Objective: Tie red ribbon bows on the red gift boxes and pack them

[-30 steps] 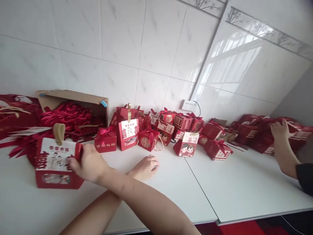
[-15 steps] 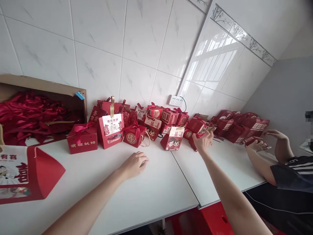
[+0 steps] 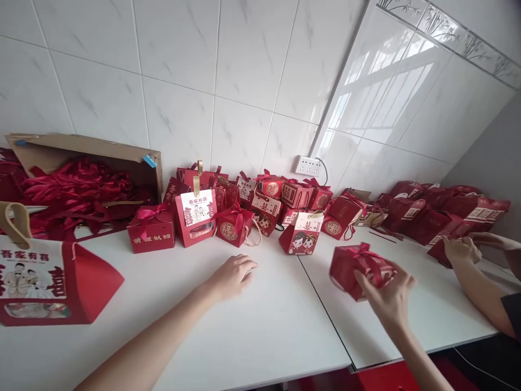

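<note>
**Bow-Tied Box in My Right Hand**

My right hand (image 3: 391,301) is gripping a red bow-tied box (image 3: 349,271), thumb and fingers closing around its near right corner, right of the seam in the white table (image 3: 260,331). The cartoon-couple box (image 3: 302,239) is standing near it, to the left and farther back. My left hand (image 3: 234,277) is lying loosely open on the table, fingers slightly curling. A window-front box (image 3: 94,279) is sitting at far left; another person's hands (image 3: 462,250) are working at far right.
</note>
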The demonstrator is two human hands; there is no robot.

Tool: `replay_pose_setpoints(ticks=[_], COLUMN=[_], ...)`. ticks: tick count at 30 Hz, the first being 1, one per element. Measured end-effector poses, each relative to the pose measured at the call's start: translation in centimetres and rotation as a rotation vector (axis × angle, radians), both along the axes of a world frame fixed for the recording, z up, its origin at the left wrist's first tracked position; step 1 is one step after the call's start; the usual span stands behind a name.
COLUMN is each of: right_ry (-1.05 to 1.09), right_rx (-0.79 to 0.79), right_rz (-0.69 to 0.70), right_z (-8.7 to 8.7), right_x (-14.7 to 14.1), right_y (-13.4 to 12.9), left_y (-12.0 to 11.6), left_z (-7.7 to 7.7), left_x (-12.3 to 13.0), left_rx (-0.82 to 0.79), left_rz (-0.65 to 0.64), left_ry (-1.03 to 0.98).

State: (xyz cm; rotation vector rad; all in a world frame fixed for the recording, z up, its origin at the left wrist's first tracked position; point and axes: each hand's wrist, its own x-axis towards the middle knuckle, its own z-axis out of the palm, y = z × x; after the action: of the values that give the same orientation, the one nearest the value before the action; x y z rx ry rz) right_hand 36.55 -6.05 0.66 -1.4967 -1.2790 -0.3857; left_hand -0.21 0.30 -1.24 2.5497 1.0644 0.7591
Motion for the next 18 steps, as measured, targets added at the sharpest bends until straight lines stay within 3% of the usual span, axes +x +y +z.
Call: replay_pose_setpoints(ticks=[2,5,8,11,14,18], right_ry=[-0.022,-0.038,-0.035,-0.052,-0.087,0.042], right_rx=[0.048,0.07,0.144,0.192,0.121,-0.109], right_rz=[0.224,0.541,0.602,0.633,0.725,0.978], right_z=[0.4,1.9,3.4,3.3,1.2,-1.1], right_x=[-4.0,-11.4,-18.6,-23.9,-26.1,-24.3], right_y=[-1.0,0.4,3.6,5.8,6.2,6.3], left_y=[0.1,0.3,0.5,1.0,1.5,1.5], left_z=[-0.1,0.0,0.9,1.9,2.3,2.0], left_x=[-0.2,-0.6,-1.1,-1.8,-2.7,-3.5], left_rx=[-0.03,-0.008,0.078,0.073,-0.048,-0.089], left_rz=[-0.028,-0.056,0.055,0.249,0.385,0.322], left_ry=[-0.098,-0.411,-0.745,-0.908,-0.895,-0.73])
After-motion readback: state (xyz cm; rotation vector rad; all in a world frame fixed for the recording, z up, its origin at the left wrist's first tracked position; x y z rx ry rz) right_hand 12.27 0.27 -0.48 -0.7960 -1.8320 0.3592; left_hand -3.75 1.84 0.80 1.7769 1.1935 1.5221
